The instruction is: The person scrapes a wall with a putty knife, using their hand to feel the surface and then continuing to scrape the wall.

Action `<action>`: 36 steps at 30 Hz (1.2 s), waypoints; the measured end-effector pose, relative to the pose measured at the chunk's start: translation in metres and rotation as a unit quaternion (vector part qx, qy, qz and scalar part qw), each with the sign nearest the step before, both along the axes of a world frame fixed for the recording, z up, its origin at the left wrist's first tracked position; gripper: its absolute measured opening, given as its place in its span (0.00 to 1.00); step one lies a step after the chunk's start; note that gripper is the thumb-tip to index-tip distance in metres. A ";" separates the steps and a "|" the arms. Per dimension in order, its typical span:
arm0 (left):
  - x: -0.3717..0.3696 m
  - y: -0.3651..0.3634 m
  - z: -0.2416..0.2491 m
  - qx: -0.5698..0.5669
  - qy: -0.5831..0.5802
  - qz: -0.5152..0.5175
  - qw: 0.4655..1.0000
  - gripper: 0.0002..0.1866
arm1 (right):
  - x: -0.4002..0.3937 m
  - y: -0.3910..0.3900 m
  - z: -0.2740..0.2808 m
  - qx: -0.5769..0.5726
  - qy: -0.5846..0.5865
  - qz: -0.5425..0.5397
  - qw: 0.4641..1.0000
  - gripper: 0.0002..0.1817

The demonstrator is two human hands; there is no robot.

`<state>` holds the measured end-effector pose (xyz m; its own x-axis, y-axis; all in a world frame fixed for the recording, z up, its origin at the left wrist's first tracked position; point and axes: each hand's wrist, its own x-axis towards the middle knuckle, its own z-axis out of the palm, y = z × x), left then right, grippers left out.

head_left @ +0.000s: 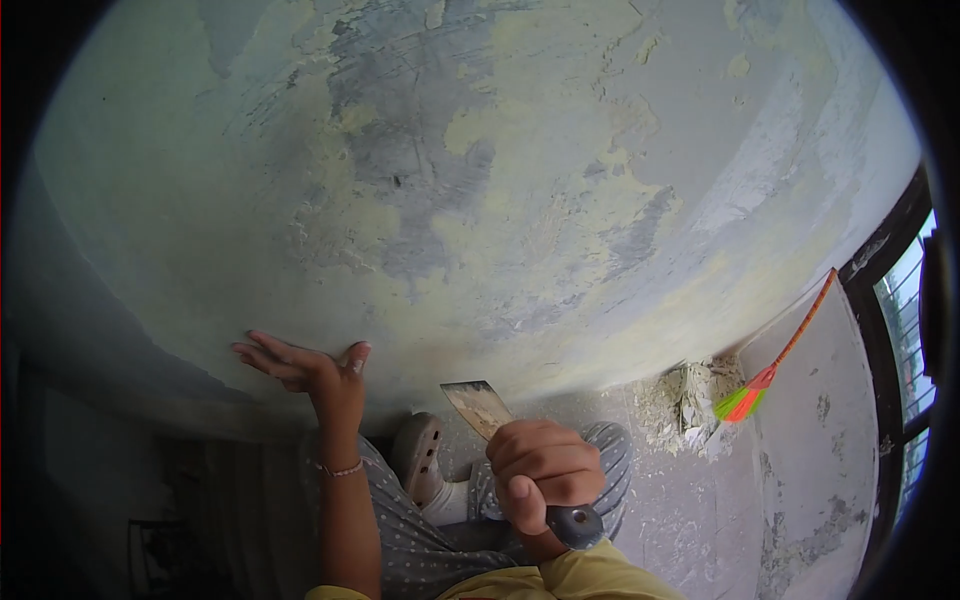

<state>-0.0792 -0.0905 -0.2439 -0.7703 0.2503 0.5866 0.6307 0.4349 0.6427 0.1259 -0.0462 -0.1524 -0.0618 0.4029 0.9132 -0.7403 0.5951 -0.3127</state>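
My right hand (pixel 545 470) is wrapped round the dark handle of a putty knife (pixel 478 405). Its flat, stained blade points up and left, close to the lower part of the peeling wall (pixel 420 220). Over on the left, my left hand (pixel 305 368) has its fingers spread, with the fingertips right at the wall surface. Grey plaster and yellowish patches show where paint has come off the wall, with scratch marks near the top.
A broom (pixel 745 398) with an orange handle and orange-green bristles leans in the right corner. Beside it lies a pile of paint flakes (pixel 693 400) on the dusty floor (pixel 680 530). A barred window (pixel 905 330) is at far right. My shoe (pixel 416 455) and crossed legs are below.
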 end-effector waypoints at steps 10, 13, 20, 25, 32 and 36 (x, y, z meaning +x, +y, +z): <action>-0.004 0.000 0.001 0.008 0.028 -0.008 1.000 0.68 | -0.055 0.010 0.003 0.139 -0.058 -0.121 0.981 0.16; -0.003 -0.003 -0.003 0.007 0.019 -0.014 1.000 0.67 | -0.048 0.006 0.008 0.084 -0.014 -0.081 0.993 0.16; 0.001 -0.005 0.008 -0.014 -0.009 -0.021 1.000 0.67 | -0.062 0.019 0.002 0.025 -0.075 -0.160 0.984 0.18; 0.003 -0.007 0.009 -0.017 -0.021 -0.026 0.999 0.67 | -0.062 0.011 0.005 0.013 -0.053 -0.128 0.990 0.18; 0.003 -0.007 0.010 -0.018 -0.017 -0.031 0.999 0.68 | -0.060 0.011 0.006 0.030 -0.071 -0.116 0.990 0.16; 0.003 -0.008 0.010 -0.016 -0.021 -0.033 0.999 0.67 | -0.070 0.015 -0.001 0.023 -0.105 -0.190 0.976 0.15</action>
<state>-0.0762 -0.0981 -0.2335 -0.7756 0.3195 0.5444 0.6310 0.4135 0.6564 0.0563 -0.0316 -0.1536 -0.1033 0.3926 0.9139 -0.3860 0.8310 -0.4006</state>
